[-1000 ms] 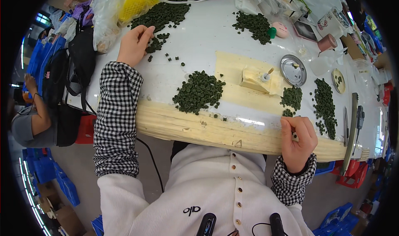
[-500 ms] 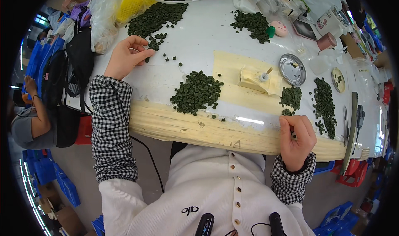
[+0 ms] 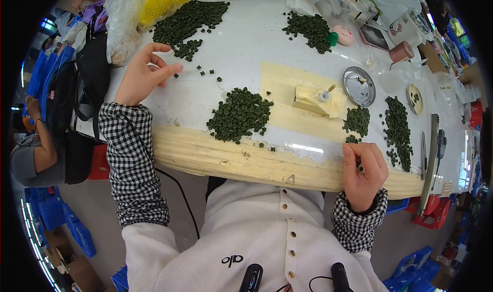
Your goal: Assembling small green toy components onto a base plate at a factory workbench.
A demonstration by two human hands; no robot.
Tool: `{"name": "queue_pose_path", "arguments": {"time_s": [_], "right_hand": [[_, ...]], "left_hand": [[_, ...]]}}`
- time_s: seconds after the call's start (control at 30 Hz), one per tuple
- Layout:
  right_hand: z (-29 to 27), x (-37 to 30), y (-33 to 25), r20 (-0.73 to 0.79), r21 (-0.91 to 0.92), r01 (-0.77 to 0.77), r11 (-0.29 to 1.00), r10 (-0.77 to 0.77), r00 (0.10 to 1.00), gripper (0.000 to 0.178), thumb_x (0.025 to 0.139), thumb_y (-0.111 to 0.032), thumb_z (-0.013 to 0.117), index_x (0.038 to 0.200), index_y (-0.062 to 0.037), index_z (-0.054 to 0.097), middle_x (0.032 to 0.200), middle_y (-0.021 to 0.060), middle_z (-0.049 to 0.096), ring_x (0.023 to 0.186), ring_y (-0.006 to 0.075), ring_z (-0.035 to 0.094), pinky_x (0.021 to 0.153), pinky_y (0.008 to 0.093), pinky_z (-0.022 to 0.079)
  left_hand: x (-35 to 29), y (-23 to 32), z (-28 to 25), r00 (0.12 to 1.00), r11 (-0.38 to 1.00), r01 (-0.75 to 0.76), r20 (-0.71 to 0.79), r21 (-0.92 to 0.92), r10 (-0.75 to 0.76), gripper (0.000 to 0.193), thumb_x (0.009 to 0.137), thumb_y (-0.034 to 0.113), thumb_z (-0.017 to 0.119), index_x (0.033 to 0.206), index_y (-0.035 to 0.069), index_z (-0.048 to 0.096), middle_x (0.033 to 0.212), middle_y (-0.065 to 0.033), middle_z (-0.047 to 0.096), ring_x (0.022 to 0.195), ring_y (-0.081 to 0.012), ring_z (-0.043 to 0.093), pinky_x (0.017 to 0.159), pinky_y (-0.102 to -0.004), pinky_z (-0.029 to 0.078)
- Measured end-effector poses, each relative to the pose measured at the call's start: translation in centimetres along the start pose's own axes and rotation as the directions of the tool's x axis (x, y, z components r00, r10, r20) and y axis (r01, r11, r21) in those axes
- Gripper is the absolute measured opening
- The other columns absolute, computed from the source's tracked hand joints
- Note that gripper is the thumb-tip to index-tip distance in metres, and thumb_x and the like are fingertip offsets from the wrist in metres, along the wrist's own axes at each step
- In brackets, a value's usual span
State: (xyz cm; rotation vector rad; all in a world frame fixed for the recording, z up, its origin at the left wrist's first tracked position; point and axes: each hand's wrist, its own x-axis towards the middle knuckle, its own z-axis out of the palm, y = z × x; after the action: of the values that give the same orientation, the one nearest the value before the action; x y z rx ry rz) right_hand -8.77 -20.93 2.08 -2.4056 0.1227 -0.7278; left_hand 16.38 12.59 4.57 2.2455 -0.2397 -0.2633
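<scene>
My left hand (image 3: 144, 75) hovers over the left of the table, its index finger stretched and thumb apart from it. Just under the thumb tip is a small dark green piece (image 3: 176, 76), round and button-like. Beyond that hand lies a large heap of such pieces (image 3: 187, 22); a few loose ones (image 3: 211, 71) are scattered to its right. My right hand (image 3: 364, 175) rests at the front edge with curled fingers, thumb against the index side. Bits of dark green (image 3: 361, 168) show in its gap; whether they are gripped is hidden. Beside it sits a small pile (image 3: 356, 121).
A middle pile (image 3: 239, 115), a far pile (image 3: 309, 32) and a right pile (image 3: 398, 133) stand apart. A cream block (image 3: 310, 101) with a small pot and stick sits on yellowish paper (image 3: 275, 76). A round metal lid (image 3: 359, 86) lies near. Tweezers (image 3: 423, 151) lie right.
My left hand has drawn back a little to the left, and its thumb and index finger have parted. My right hand has stayed nearly still. The whole view has shifted slightly.
</scene>
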Motion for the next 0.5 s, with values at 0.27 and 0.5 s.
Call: {"name": "queue_pose_path", "arguments": {"time_s": [0.27,0.5], "right_hand": [[0.1,0.1,-0.1,0.002,0.013,0.018,1.000,-0.018,1.000,0.007,0.077,0.002,0.071,0.080,0.0011,0.065,0.069,0.0090,0.059,0.059,0.0198,0.055,0.053,0.0281,0.044],[0.1,-0.1,0.0,-0.005,-0.005,0.012,1.000,-0.012,1.000,0.007,0.077,0.002,0.072,0.080,0.0010,0.065,0.069,0.0089,0.059,0.059,0.0199,0.055,0.053,0.0283,0.043]], "left_hand": [[0.0,-1.3,1.5,0.941,0.970,-0.239,-0.234,0.043,0.243,0.033,0.082,0.004,0.071,0.112,0.002,0.058,0.094,-0.0048,0.058,0.073,-0.0096,0.058,0.065,-0.0215,0.049],[-6.0,6.3,5.4,0.795,0.808,-0.589,0.172,-0.006,0.581,0.013,0.076,-0.002,0.073,0.087,0.002,0.067,0.084,-0.0052,0.062,0.071,-0.0109,0.056,0.061,-0.0219,0.045]]}}
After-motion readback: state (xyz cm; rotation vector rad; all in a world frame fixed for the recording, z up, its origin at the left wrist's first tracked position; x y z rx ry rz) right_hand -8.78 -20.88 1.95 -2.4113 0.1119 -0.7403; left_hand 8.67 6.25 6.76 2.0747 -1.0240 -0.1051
